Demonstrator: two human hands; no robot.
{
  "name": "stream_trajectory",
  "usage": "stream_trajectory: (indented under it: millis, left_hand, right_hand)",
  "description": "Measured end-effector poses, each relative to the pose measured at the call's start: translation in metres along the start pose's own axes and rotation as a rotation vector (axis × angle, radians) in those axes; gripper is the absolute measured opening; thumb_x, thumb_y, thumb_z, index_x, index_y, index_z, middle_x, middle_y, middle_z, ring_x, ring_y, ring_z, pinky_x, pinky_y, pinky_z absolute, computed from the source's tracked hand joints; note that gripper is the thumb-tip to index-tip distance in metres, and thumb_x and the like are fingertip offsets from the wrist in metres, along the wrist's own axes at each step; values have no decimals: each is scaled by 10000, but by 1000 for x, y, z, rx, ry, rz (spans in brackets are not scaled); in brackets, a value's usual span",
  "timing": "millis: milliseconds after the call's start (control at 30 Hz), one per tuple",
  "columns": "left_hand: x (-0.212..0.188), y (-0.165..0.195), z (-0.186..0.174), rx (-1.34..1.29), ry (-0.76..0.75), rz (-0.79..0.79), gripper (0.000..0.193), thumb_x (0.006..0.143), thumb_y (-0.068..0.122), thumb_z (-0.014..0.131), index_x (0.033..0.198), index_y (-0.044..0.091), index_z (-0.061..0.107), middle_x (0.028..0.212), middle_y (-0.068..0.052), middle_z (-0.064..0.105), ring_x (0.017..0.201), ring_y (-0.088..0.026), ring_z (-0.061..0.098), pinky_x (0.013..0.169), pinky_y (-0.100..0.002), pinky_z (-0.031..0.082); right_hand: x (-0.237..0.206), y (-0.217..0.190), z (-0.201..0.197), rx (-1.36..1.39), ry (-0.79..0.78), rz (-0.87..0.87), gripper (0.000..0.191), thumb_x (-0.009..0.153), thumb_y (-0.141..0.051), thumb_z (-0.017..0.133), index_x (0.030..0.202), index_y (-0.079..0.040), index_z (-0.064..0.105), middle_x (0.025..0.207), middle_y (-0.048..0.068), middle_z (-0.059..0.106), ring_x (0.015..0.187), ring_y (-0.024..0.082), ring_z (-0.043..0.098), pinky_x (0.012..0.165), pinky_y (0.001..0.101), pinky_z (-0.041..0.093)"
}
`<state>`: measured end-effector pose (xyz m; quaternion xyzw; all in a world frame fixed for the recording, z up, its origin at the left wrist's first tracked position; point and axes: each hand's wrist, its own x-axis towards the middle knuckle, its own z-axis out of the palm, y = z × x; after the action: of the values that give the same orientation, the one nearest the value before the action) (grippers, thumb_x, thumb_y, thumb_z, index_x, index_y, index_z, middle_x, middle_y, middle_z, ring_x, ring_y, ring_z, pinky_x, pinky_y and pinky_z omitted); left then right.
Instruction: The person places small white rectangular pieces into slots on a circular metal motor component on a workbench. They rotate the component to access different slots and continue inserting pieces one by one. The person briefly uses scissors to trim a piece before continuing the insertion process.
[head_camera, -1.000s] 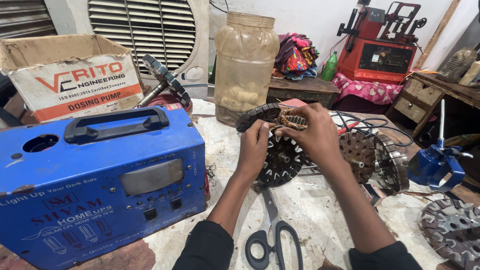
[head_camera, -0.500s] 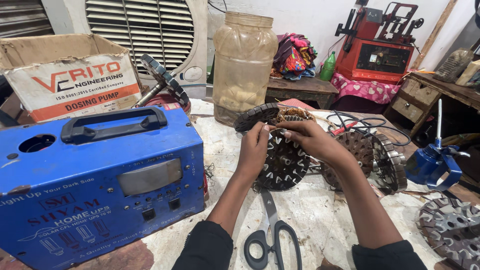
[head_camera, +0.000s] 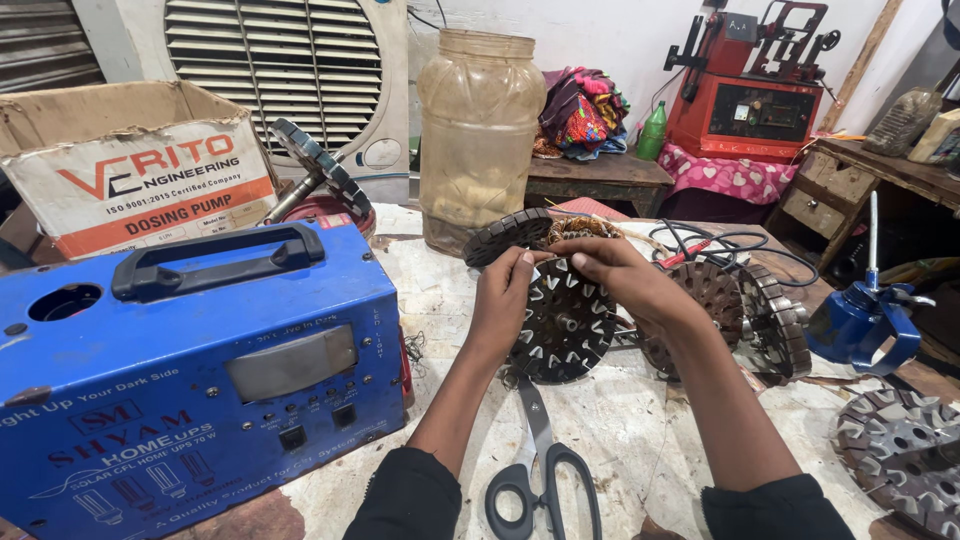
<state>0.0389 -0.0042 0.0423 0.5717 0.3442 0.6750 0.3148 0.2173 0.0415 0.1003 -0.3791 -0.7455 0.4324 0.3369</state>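
A round, dark, toothed fan stator (head_camera: 565, 320) stands tilted on edge on the table, with copper winding (head_camera: 580, 229) at its top. My left hand (head_camera: 503, 300) grips its left rim, fingers curled over the top edge. My right hand (head_camera: 618, 275) holds the top right, fingertips pinching at the winding near the left hand. Black-handled scissors (head_camera: 540, 470) lie on the table just below the stator, between my forearms.
A blue metal power unit with a black handle (head_camera: 190, 380) fills the left. A cardboard box (head_camera: 130, 170), a large plastic jar (head_camera: 478, 140), more stators (head_camera: 745, 310), another (head_camera: 905, 455), a blue tool (head_camera: 862, 325) and a red machine (head_camera: 755, 95) surround the table.
Both hands stay on the stator; the fingers have shifted slightly along its top edge near the winding, and the stator sits a little lower and more centred.
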Motion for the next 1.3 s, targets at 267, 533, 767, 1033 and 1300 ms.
stream_trajectory:
  millis: [267,533,767,1033,1300]
  left_hand:
    - [2,-2,-1,40,-2,22,352,1082,236,465,1067,-13,714,870,-58,706,852,-70,586,785,-282,503]
    - [5,-8,1,49,-2,31,351,1079,236,469,1060,-16,713,862,-59,710,839,-71,583,772,-283,506]
    - [6,-9,1,10,0,-19,358,1070,249,468,1049,-16,707,862,-56,719,819,-78,608,750,-287,514]
    - [6,-9,5,121,26,-9,393,1069,288,446,1070,-24,684,850,-123,721,805,-131,645,748,-318,510]
    - [7,-14,5,-44,-9,-57,360,1078,261,470,1091,-13,703,949,-71,709,913,-90,599,841,-279,492]
  right_hand:
    - [5,0,6,184,78,105,299,949,-84,584,1181,9,748,1002,66,757,884,120,660,776,279,531]
    - [7,0,8,313,131,146,289,929,-49,561,1130,30,753,930,99,752,741,127,681,646,263,570]
    - [9,3,8,332,107,129,303,919,-24,535,1127,15,750,932,95,769,733,104,698,645,246,576]
    - [4,3,5,189,90,99,447,799,84,560,1182,-22,764,913,30,724,693,47,622,607,204,511]
    - [-1,-6,2,269,131,191,307,988,-83,533,1169,-22,773,978,94,763,660,113,526,562,267,400]
